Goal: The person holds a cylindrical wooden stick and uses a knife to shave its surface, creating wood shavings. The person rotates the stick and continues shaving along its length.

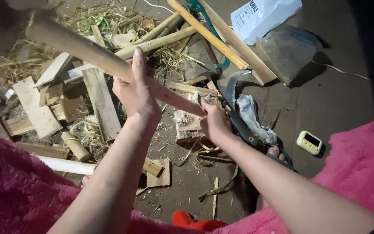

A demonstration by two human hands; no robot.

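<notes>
Above littered ground: left hand wrapped around wooden pole mid-length, right hand gripping lower end. Pole stiff, probably light; grip mid-shaft.

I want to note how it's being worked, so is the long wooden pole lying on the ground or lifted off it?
Lifted. The wooden pole slants above the scraps, held by the left hand and right hand.

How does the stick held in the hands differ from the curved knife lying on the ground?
The wooden stick is straight, pale and round; the curved knife has a dark, hooked blade and black handle. The stick is off the ground, held by the left hand and right hand; the knife rests on the ground, ungripped. Both are long and narrow.
</notes>
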